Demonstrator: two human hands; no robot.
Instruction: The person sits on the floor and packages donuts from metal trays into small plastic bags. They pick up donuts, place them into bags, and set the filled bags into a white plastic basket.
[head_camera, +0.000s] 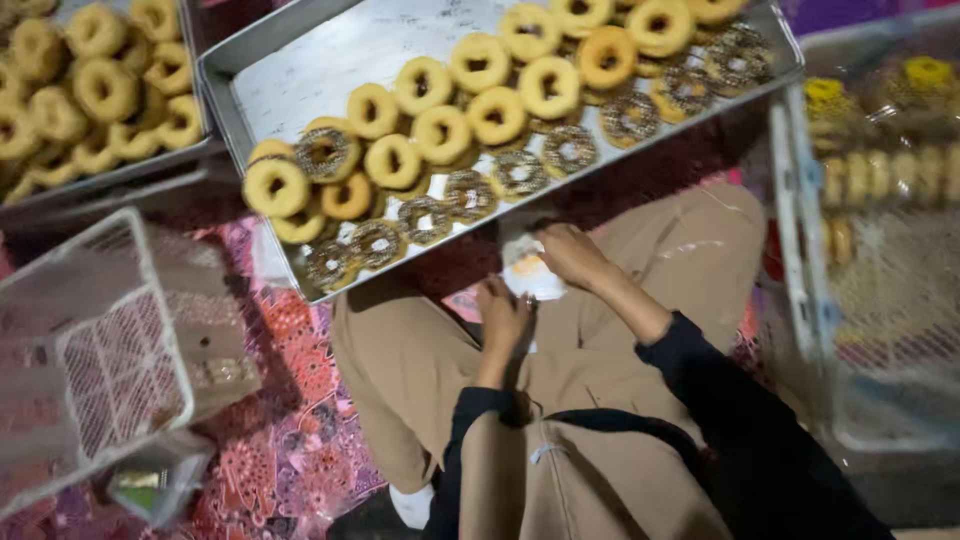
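Nearest the camera, dark sleeves over tan trousers, knees spread on a red patterned mat.

Between the knees, both hands close together on a thin clear plastic bag with something pale orange inside. Left hand at the bag's near edge, fingers curled upon it; right hand on the bag's right side, fingers bent over its top. Grip of each hand partly hidden by the knuckles, so closed on the bag as far as could be told, but not certain for either. Bag held low, just under the near rim of the metal tray.

To the left, a white plastic mesh basket tipped on its side, a small crumpled wrapper beneath it.

To the right, a blurred clear plastic container with yellowish rings seen through its wall.

Further off, a large metal tray set at a slant above the knees, upper-left part bare. Plain yellow ring doughnuts spread across its middle and far end, some overlapping; dark-topped sprinkled doughnuts lined along the near edge and at the far right corner.

Farthest left, a second tray heaped with plain yellow doughnuts, just beside the first tray.
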